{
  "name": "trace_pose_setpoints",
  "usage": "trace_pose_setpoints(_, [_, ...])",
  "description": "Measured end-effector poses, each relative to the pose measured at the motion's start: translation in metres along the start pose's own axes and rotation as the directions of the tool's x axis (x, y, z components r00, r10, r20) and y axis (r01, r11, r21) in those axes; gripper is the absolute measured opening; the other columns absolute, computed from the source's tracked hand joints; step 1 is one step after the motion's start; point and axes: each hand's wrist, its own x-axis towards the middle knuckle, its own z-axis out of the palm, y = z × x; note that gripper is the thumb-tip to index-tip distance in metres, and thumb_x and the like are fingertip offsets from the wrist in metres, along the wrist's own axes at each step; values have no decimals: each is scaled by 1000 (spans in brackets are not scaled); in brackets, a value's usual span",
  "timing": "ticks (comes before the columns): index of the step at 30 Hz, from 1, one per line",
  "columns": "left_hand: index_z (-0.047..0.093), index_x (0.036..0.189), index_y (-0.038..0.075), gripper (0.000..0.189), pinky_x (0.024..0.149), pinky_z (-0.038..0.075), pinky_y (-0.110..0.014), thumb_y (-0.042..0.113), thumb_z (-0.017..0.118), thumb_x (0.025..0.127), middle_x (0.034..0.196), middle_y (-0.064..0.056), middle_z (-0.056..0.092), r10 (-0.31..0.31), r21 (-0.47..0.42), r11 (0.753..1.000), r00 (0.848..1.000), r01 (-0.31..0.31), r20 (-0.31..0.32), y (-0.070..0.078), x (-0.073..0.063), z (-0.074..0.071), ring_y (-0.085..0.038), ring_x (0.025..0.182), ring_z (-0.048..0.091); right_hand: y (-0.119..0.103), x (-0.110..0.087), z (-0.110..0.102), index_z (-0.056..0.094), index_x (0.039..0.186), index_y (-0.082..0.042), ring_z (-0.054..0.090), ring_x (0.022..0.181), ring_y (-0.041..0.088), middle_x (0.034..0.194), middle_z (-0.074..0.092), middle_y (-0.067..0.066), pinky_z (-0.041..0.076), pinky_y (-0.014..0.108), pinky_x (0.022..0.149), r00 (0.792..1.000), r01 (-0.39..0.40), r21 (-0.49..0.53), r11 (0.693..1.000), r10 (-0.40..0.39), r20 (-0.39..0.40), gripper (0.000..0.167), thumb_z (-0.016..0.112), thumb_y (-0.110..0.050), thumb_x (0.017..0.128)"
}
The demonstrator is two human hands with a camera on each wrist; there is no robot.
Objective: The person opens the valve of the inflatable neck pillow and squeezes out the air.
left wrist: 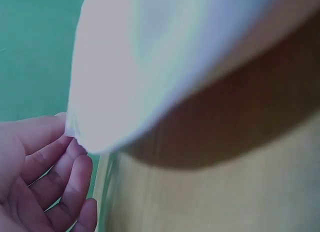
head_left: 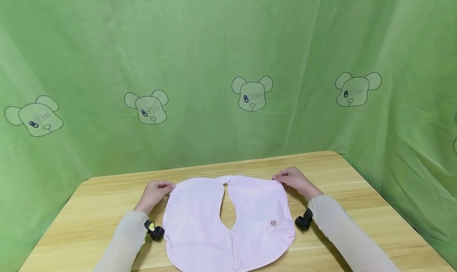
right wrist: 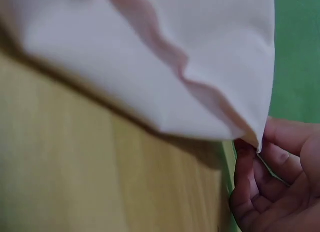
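A pale pink bib (head_left: 200, 220) is spread in front of me, its keyhole-shaped neck opening showing wood through the middle. The two upper flaps meet at a white snap tab (head_left: 225, 179), and a small round snap (head_left: 273, 223) sits on the right part. My left hand (head_left: 156, 192) pinches the upper left edge between thumb and forefinger. The upper right corner is pinched by my right hand (head_left: 294, 181). In both wrist views the cloth hangs from the fingertips, raised a little off the wood, with a shadow beneath it.
The bib is over a light wood table (head_left: 103, 196) with rounded far corners. A green curtain (head_left: 200, 46) printed with bear heads stands behind it and along the sides. Small black cameras (head_left: 156, 231) are strapped at both wrists.
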Motion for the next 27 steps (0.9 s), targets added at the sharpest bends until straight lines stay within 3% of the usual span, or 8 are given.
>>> trace_pose_setpoints(5, [72, 100, 0, 24, 81, 47, -30, 20, 67, 87, 98, -11, 71, 15, 4, 1000, 1000, -15, 13, 0, 5, 3, -15, 87, 61, 2, 0, -1, 70, 99, 5, 53, 70, 14, 89, 70, 7, 47, 26, 61, 999, 22, 14, 1000, -23, 39, 22, 66, -13, 87])
trace_pose_setpoints(17, [71, 99, -1, 23, 74, 47, -26, 18, 67, 87, 92, -8, 71, 19, -39, 999, 999, -17, 45, -1, 10, 5, -9, 76, 60, 4, 0, -3, 72, 89, 3, 50, 62, 12, 75, 68, 4, 42, 22, 55, 984, 145, -72, 987, -136, 118, 14, 71, -9, 82])
trace_pose_setpoints(27, [72, 94, -2, 20, 68, 47, -25, 16, 70, 84, 86, -6, 71, 23, -55, 998, 1000, -22, 7, -2, 9, 8, -9, 72, 58, 4, -4, 2, 68, 86, 4, 53, 71, 15, 78, 65, 6, 45, 28, 67, 975, 199, -114, 973, -184, 125, 8, 65, -3, 85])
